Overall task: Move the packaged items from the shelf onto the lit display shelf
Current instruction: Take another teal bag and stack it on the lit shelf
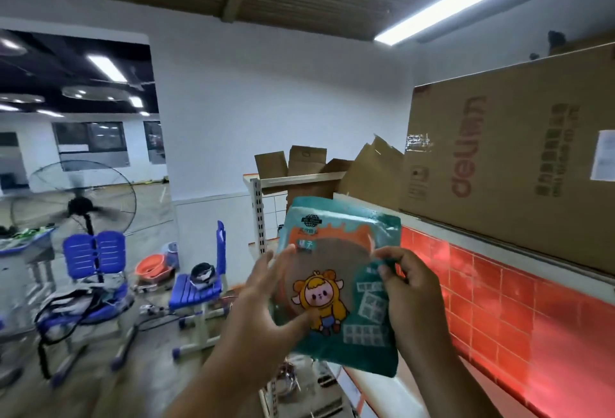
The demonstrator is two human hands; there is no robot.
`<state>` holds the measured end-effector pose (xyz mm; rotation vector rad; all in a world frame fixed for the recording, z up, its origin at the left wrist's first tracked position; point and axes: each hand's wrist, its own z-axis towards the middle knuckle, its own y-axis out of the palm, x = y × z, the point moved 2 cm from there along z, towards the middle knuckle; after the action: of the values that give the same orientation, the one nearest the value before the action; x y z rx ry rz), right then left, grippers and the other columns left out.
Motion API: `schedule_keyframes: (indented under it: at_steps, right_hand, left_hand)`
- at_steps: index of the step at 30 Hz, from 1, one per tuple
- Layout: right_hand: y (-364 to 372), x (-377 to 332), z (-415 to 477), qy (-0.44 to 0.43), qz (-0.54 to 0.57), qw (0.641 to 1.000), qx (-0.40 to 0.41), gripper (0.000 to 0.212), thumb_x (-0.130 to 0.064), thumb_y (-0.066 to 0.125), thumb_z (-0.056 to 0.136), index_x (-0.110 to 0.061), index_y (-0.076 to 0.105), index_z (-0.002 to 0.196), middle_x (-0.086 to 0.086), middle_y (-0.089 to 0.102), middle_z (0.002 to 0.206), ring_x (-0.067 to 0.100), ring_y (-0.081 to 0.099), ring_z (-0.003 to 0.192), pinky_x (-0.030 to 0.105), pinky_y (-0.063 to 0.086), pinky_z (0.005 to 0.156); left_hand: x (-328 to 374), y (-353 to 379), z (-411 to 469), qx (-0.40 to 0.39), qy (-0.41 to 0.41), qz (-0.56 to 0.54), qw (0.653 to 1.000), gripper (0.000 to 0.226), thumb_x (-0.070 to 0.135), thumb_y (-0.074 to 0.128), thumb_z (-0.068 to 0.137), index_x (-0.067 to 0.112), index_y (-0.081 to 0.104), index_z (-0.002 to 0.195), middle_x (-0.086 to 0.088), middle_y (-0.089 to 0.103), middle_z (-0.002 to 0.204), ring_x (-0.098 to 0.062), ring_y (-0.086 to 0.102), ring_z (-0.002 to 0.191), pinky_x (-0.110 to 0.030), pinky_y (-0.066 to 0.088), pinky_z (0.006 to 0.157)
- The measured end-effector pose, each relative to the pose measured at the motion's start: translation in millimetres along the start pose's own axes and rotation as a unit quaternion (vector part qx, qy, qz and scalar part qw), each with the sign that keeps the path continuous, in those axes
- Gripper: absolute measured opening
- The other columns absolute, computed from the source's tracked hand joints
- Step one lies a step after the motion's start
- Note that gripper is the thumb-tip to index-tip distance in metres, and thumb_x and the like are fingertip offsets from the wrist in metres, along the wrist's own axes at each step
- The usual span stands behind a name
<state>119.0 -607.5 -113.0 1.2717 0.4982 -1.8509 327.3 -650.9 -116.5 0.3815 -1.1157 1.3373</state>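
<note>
My right grip (404,287) pinches the teal packet (336,284); my left grip (266,297), fingers spread, steadies it for the red-lit shelf (499,301), lower right.

Small print on the packet (336,284) blurred beyond reading, fan (80,204) blades smeared at left, cardboard box (515,164) cut off by the right edge, left forearm (213,367) cropped at the bottom

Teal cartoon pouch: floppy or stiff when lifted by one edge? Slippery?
Probably semi-floppy: the teal pouch is thin with wavy edges, yet looks fairly flat with the right hand pinching one edge and the left hand touching it. Likely light, since a fingertip pinch seems to carry it. The glossy film may be slippery.
</note>
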Motion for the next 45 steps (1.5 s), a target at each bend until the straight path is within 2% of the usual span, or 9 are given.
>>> schedule_keyframes:
  at_steps: [3, 11, 15, 20, 24, 28, 32, 40, 45]
  right_hand:
    - [20, 24, 18, -0.004, -0.022, 1.0, -0.007, 0.024, -0.007, 0.055, 0.099, -0.025, 0.068, 0.092, 0.003, 0.067, 0.099, 0.015, 0.07, 0.071, 0.027, 0.055, 0.054]
    - [85, 89, 63, 0.036, -0.045, 0.998, -0.03, 0.024, -0.003, 0.055, 0.098, -0.019, 0.071, 0.091, 0.004, 0.07, 0.095, 0.019, 0.071, 0.077, 0.041, 0.063, 0.066]
    - [121, 117, 83, 0.064, -0.05, 0.997, -0.008, 0.025, -0.002, 0.055, 0.098, -0.019, 0.072, 0.093, 0.007, 0.072, 0.091, 0.027, 0.072, 0.074, 0.048, 0.062, 0.065]
    - [165, 145, 103, 0.096, -0.034, 0.994, 0.044, 0.027, 0.003, 0.055, 0.097, -0.015, 0.074, 0.093, 0.011, 0.073, 0.088, 0.035, 0.072, 0.076, 0.054, 0.061, 0.067]
    - [194, 163, 117, 0.105, -0.034, 0.991, 0.071, 0.033, 0.004, 0.054, 0.097, -0.02, 0.076, 0.091, 0.008, 0.074, 0.088, 0.035, 0.072, 0.08, 0.053, 0.061, 0.069]
    - [208, 193, 127, 0.14, -0.041, 0.985, 0.097, 0.033, 0.005, 0.054, 0.096, -0.019, 0.077, 0.093, 0.002, 0.075, 0.092, 0.021, 0.073, 0.08, 0.041, 0.062, 0.069]
    - [208, 232, 133, 0.187, -0.058, 0.974, 0.116, 0.031, 0.005, 0.055, 0.094, -0.018, 0.074, 0.1, 0.004, 0.073, 0.101, 0.018, 0.073, 0.084, 0.035, 0.061, 0.07]
    - [204, 301, 193, 0.219, -0.093, 0.961, 0.139, 0.034, 0.005, 0.053, 0.095, -0.021, 0.074, 0.102, -0.006, 0.073, 0.1, 0.007, 0.071, 0.082, 0.02, 0.056, 0.063]
    - [200, 345, 255, 0.211, -0.111, 0.959, 0.152, 0.039, 0.006, 0.057, 0.092, -0.029, 0.073, 0.087, -0.008, 0.073, 0.092, 0.014, 0.071, 0.084, 0.031, 0.06, 0.073]
  left_hand:
    - [-34, 1, 21, -0.033, -0.033, 0.012, 0.999, 0.08, 0.014, 0.085, 0.077, 0.057, 0.048, 0.134, 0.016, 0.051, 0.134, -0.013, 0.061, 0.116, -0.031, 0.06, 0.089]
    - [-111, -29, 72, -0.022, -0.048, 0.139, 0.989, 0.086, 0.037, 0.084, 0.078, 0.034, 0.041, 0.153, 0.017, 0.043, 0.132, -0.001, 0.051, 0.111, -0.003, 0.048, 0.079]
    - [-154, -51, 99, -0.084, -0.04, 0.227, 0.969, 0.111, 0.079, 0.073, 0.062, 0.044, 0.026, 0.156, 0.01, 0.029, 0.154, -0.007, 0.04, 0.131, -0.024, 0.048, 0.106]
    - [-198, -78, 139, -0.135, 0.026, 0.39, 0.91, 0.115, 0.099, 0.05, 0.06, 0.047, 0.016, 0.157, 0.001, -0.019, 0.168, -0.022, 0.018, 0.153, -0.042, 0.023, 0.12]
    - [-247, -93, 169, -0.181, 0.143, 0.474, 0.85, 0.103, 0.094, 0.053, 0.055, 0.045, 0.047, 0.146, -0.009, 0.033, 0.162, -0.043, 0.052, 0.133, -0.062, 0.043, 0.094]
    - [-288, -88, 191, -0.226, 0.188, 0.448, 0.845, 0.101, 0.059, 0.091, 0.044, 0.043, 0.056, 0.138, -0.008, 0.042, 0.157, -0.051, 0.048, 0.133, -0.064, 0.052, 0.08]
    - [-328, -76, 213, -0.268, 0.194, 0.422, 0.844, 0.098, 0.054, 0.097, 0.042, 0.038, 0.064, 0.133, -0.013, 0.049, 0.152, -0.051, 0.052, 0.129, -0.062, 0.057, 0.076]
    - [-384, -36, 278, -0.343, 0.231, 0.431, 0.802, 0.085, 0.07, 0.079, 0.058, 0.027, 0.068, 0.13, -0.016, 0.06, 0.141, -0.036, 0.065, 0.119, -0.049, 0.064, 0.069]
    - [-411, -16, 337, -0.351, 0.25, 0.436, 0.79, 0.072, 0.082, 0.046, 0.08, 0.035, 0.068, 0.129, 0.0, 0.068, 0.132, -0.027, 0.067, 0.119, -0.047, 0.062, 0.081]
